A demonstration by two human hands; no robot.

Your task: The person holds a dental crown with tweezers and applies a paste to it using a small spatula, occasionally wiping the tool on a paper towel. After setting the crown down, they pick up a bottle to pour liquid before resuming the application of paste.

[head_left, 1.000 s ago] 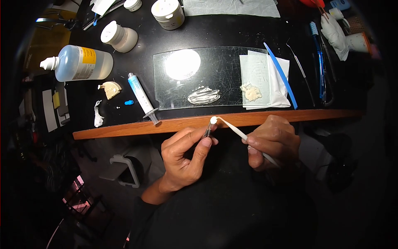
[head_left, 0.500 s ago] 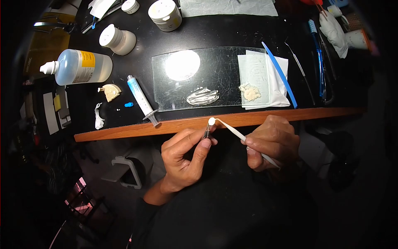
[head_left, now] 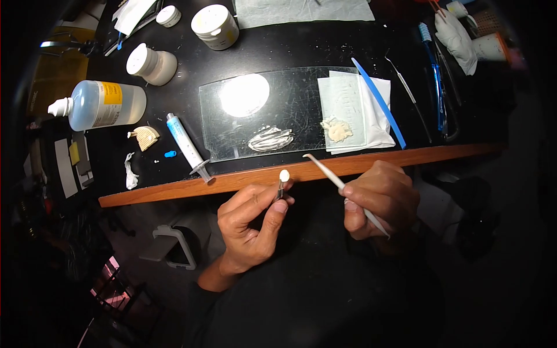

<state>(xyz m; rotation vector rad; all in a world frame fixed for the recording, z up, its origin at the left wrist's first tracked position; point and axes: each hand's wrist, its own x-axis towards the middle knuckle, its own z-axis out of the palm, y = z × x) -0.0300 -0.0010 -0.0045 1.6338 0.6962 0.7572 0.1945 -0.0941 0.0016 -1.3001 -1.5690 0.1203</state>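
Between the thumb and fingers of my left hand is a short dark metallic holder, upright, with a small rounded white piece at its top. My right hand is closed round a slim white plastic dental instrument in a pen-like grip. Its bent tip points up and left, apart from the white piece. Both hands are in front of the wooden table edge. Beyond them lies a glass slab bearing a silvery white smear and a cream-coloured paste over pale paper.
A syringe, a blue cap and a beige tooth-model piece lie left of the slab. Farther left are a liquid bottle and white jars. At right lie a blue spatula and a metal probe.
The instrument's tip was at the white piece and is now separated from it. My left hand has moved left and slightly down with the holder. The camera view has shifted a little.
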